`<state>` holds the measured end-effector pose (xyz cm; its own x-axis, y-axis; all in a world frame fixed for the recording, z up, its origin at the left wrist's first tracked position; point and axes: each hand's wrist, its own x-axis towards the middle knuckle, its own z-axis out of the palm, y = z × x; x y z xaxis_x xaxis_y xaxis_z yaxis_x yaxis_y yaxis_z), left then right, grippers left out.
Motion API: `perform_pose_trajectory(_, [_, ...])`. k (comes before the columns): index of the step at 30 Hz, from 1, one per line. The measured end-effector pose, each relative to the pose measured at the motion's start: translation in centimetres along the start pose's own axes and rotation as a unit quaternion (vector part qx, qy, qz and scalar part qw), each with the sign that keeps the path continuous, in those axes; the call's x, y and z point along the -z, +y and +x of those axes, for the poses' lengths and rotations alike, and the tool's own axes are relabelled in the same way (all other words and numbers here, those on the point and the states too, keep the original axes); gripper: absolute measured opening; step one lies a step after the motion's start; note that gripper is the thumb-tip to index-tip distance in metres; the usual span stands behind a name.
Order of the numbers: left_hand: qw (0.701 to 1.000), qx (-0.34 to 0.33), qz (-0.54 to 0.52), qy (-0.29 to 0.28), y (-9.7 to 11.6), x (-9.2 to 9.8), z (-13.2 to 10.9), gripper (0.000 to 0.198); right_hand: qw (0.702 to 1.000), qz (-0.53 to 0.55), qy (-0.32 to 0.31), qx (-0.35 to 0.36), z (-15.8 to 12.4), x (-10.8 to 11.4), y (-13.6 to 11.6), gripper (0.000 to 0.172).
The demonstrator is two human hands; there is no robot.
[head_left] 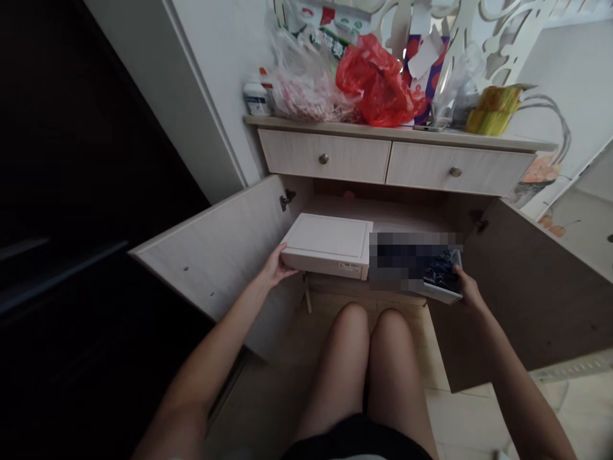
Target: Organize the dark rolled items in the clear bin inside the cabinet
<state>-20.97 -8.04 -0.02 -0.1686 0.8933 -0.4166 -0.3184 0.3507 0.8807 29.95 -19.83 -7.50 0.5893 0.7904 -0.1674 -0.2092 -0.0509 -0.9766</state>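
My left hand (275,268) grips the left end of a flat white box (325,243), which sits at the mouth of the open cabinet. My right hand (469,291) holds the edge of a flat dark blue and white package (443,275), a little to the right of the box. A pixelated patch hides part of the package and the area beside it. My bare knees (368,338) are below both hands.
Two cabinet doors (215,268) swing wide on either side of a shelf (383,214). Above are two drawers with round knobs (323,158). A red plastic bag (376,83), other bags and a bottle (256,96) stand on the cabinet top (383,133).
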Motion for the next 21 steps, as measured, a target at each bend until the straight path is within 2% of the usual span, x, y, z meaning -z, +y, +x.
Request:
perform_pose_trajectory(5, [1.0,0.003,0.02,0.006,-0.6,-0.2,-0.4,0.039,0.999,-0.009,-0.029,-0.028,-0.8,-0.4,0.2,0.042])
perform_pose_trajectory(10, [0.999,0.035,0.022,-0.011,-2.4,-1.5,-0.8,0.042,0.994,-0.008,-0.075,-0.081,-1.5,-2.6,0.3,0.041])
perform_pose_trajectory(17, [0.999,0.032,0.017,-0.031,-5.3,-3.8,-2.0,0.045,0.993,-0.008,-0.107,-0.057,-1.9,-6.6,1.0,0.04])
perform_pose_trajectory(21, [0.998,0.03,0.01,-0.045,-6.6,-4.9,-2.6,0.049,0.991,-0.036,-0.131,-0.02,-2.1,-8.5,1.5,0.047])
